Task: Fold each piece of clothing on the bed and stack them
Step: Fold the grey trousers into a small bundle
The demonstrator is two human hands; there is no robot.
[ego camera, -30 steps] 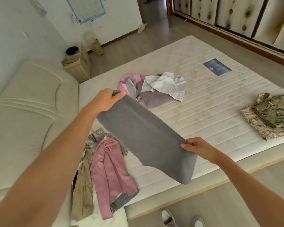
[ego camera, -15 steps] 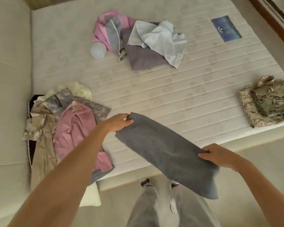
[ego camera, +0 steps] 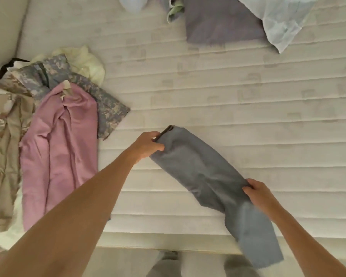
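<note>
A grey garment [ego camera: 204, 172], folded into a long strip, lies slanted low over the white mattress [ego camera: 208, 92]. My left hand [ego camera: 148, 145] grips its upper end. My right hand [ego camera: 258, 194] grips it further down, and the loose tail hangs past the bed's front edge. A heap of unfolded clothes lies at the left, with a pink top [ego camera: 58, 148] over a camouflage piece [ego camera: 100, 100] and a beige piece [ego camera: 4, 156].
At the top of the view lie a purple-grey garment [ego camera: 220, 23] and a light blue shirt [ego camera: 284, 19]. The padded headboard [ego camera: 4, 27] runs along the left. My grey trouser legs [ego camera: 166, 264] show below the mattress edge [ego camera: 168, 239].
My head has tilted down and moved closer to the bed. Both hands have lowered the grey garment towards the mattress near the front edge. The camouflage stack at the right has left the view.
</note>
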